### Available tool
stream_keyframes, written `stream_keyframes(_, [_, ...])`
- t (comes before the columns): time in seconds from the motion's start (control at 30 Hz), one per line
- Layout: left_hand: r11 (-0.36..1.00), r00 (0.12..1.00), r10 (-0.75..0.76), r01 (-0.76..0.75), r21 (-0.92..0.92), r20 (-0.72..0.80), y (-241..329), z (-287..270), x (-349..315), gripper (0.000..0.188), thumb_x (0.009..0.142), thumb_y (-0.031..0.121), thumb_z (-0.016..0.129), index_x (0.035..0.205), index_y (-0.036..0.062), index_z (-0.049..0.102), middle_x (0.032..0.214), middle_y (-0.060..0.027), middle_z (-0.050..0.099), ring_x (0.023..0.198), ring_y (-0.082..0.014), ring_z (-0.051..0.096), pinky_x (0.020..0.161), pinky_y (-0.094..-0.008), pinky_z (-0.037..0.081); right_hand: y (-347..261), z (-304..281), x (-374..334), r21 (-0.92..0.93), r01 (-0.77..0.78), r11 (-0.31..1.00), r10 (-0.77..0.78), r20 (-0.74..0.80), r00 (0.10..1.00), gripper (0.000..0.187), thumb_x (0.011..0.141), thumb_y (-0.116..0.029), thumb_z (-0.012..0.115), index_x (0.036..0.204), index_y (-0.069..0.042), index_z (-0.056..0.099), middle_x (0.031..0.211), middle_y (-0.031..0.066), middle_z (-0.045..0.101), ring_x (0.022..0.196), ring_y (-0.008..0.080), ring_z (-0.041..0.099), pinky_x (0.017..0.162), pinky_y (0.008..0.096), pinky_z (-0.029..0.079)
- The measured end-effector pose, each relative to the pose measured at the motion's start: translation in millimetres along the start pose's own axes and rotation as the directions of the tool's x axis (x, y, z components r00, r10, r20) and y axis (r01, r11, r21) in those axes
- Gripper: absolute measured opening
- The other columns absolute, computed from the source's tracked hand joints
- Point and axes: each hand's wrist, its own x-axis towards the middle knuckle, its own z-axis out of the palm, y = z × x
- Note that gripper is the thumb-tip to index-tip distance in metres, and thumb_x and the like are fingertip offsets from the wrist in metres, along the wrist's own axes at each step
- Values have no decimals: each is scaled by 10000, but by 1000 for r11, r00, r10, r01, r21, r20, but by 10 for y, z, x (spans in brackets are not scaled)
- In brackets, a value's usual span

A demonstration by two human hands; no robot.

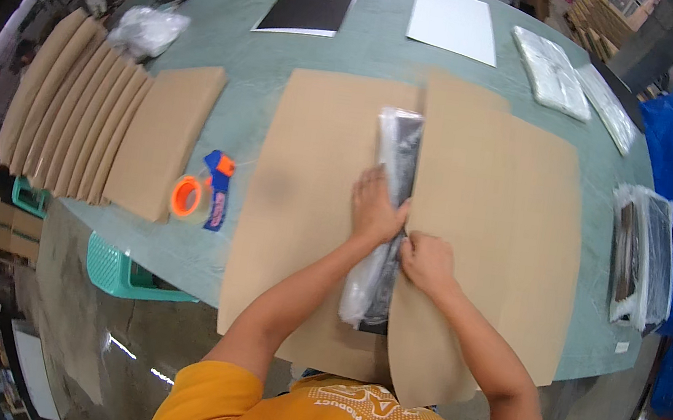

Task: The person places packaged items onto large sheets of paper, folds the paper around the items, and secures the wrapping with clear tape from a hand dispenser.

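Note:
A large brown cardboard sheet (326,124) lies on the table in front of me. On its middle rests a long, dark package (400,146) in clear plastic wrap. My left hand (377,208) lies on this package with its fingers stretched out and its thumb apart. The right part of the cardboard is raised as a flap (495,197) and folded over, hiding the package's right side. My right hand (429,262) is closed at the flap's left edge, close beside my left thumb.
On the green table (361,22) stand several wrapped brown cardboard packs (164,132) at left, beside an orange-and-blue tape dispenser (207,193). A black sheet (313,1) and a white sheet (454,23) lie far off. Plastic-wrapped bundles (640,258) sit at right.

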Motion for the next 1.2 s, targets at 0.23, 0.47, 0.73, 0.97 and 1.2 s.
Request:
stream_keyframes(0.23, [985,986,-164,165,52,-29,-1053,-985,36,562,801,325,595,1167,-84,471,1171,-259,489,1123,-375,423,964,-422,334,44,27,43,104,-116,988,133,-178,975,419,790,-126,453,1188,4,464,777,248,605,694,414,591,673,507,453])
stream_keyframes(0.47, [839,920,-352,392,377,-172,-1539,-1515,-314,441,749,223,643,1067,-70,557,1053,-232,516,1026,-360,462,882,-432,377,129,-426,202,-223,-15,975,56,179,982,663,686,-218,674,1301,-174,428,1148,178,519,997,367,524,789,481,452])
stream_keyframes(0.73, [880,949,-239,301,367,-204,-1663,-1513,-305,265,731,153,638,915,-37,622,914,-246,556,890,-376,535,804,-430,426,340,-482,109,-324,75,943,-44,100,994,809,539,-364,797,1267,-378,445,1400,67,296,1220,370,345,890,499,417])
stream_keyframes(0.97, [828,958,-225,284,484,-177,-1363,-1654,-261,213,745,160,617,835,-32,605,857,-241,581,830,-373,574,744,-451,455,434,-558,108,-319,79,944,-68,46,997,714,599,-401,763,1240,-245,491,1370,57,377,1187,325,399,862,491,431])
stream_keyframes(1.2, [952,743,201,-302,53,638,333,-1947,152,206,831,158,450,830,-34,523,785,-212,571,692,-308,565,647,-386,445,1193,-608,192,-167,479,862,-496,-77,865,428,788,-326,613,1180,-164,551,1337,11,431,1137,272,420,961,438,292])
